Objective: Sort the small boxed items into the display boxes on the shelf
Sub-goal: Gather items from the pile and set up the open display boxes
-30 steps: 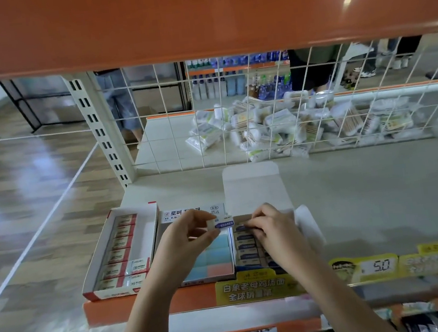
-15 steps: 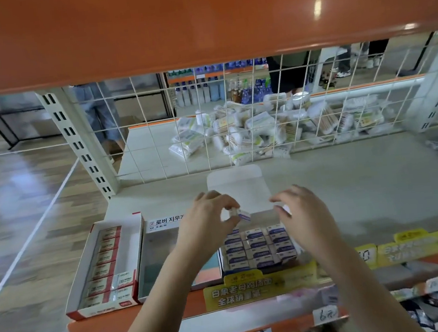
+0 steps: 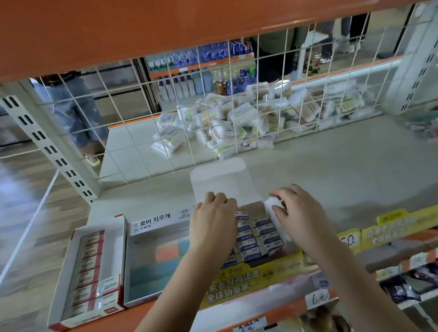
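Three display boxes sit side by side at the near edge of the grey shelf. Rightmost box, lid flap folded up at the far side, is packed with rows of small blue-and-white boxed items. Left hand rests over its left rim, fingers curled down at the far edge; can't tell whether it holds anything. Right hand at the box's right rim, fingers curled on the white side flap. Middle box, Korean label on its far wall, shows coloured blocks at the bottom. Left box holds a column of red-and-white boxed items. Yellow price strip runs along the shelf front. Wire grid backs the shelf; white packets are heaped behind it.
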`<action>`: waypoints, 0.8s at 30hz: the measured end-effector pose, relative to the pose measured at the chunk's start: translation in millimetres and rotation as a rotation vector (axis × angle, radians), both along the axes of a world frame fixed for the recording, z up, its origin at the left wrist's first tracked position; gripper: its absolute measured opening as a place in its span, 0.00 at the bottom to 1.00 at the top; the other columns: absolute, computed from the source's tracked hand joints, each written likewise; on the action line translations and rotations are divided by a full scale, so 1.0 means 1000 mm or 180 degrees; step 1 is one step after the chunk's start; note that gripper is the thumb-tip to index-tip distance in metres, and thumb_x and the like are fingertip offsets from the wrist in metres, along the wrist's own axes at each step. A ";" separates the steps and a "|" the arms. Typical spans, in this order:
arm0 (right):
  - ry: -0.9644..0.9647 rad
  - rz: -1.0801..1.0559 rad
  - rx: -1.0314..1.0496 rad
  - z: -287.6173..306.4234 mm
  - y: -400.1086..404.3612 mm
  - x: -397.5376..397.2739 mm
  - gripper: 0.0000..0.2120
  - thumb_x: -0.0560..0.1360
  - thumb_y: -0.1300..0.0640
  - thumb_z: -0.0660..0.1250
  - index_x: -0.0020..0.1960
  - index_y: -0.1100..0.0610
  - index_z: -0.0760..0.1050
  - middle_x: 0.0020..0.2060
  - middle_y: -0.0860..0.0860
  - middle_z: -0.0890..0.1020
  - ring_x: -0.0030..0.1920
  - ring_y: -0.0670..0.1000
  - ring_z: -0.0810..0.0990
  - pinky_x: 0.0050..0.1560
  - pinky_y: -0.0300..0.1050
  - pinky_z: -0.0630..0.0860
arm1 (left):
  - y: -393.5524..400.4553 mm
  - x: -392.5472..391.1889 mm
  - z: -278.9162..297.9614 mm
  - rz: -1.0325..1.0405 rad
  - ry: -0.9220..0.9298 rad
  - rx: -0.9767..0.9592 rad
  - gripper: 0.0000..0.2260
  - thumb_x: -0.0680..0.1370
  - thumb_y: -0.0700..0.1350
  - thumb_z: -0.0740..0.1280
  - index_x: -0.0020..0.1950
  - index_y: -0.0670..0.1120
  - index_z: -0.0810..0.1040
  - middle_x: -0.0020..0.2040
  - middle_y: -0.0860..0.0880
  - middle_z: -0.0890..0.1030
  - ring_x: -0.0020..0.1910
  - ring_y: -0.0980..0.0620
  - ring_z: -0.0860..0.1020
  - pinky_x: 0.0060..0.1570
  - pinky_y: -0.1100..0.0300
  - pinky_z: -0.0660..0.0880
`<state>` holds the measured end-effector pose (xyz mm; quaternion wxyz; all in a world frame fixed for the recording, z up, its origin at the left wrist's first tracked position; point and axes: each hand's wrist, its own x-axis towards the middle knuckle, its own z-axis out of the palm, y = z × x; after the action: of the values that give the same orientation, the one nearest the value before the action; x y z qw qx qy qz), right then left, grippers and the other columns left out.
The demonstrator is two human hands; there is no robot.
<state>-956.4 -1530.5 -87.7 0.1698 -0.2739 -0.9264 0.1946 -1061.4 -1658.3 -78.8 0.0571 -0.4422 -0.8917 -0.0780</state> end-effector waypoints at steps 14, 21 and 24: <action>0.0084 -0.0016 0.0005 -0.004 -0.001 0.001 0.15 0.78 0.59 0.61 0.65 0.57 0.72 0.58 0.51 0.75 0.55 0.49 0.75 0.51 0.34 0.67 | -0.002 -0.001 -0.004 -0.0056 0.0233 -0.0458 0.10 0.77 0.37 0.61 0.54 0.46 0.79 0.50 0.50 0.78 0.53 0.49 0.72 0.43 0.60 0.65; 0.0112 0.0020 0.0013 -0.008 0.001 0.001 0.16 0.78 0.59 0.61 0.65 0.57 0.73 0.57 0.52 0.76 0.54 0.49 0.76 0.50 0.33 0.66 | -0.001 -0.008 -0.008 -0.0273 0.0159 -0.0413 0.11 0.78 0.38 0.61 0.54 0.49 0.79 0.48 0.52 0.79 0.49 0.51 0.73 0.39 0.60 0.67; 0.0114 0.0037 0.0005 -0.007 0.002 0.001 0.16 0.78 0.59 0.61 0.65 0.57 0.72 0.58 0.51 0.76 0.55 0.49 0.76 0.51 0.34 0.67 | 0.007 -0.008 -0.003 -0.0507 0.0114 -0.0369 0.11 0.79 0.40 0.59 0.55 0.50 0.78 0.48 0.52 0.79 0.49 0.51 0.74 0.39 0.59 0.69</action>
<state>-955.1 -1528.4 -95.1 0.1855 -0.2648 -0.9250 0.1997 -1069.6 -1650.9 -81.8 0.0410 -0.5156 -0.8556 -0.0227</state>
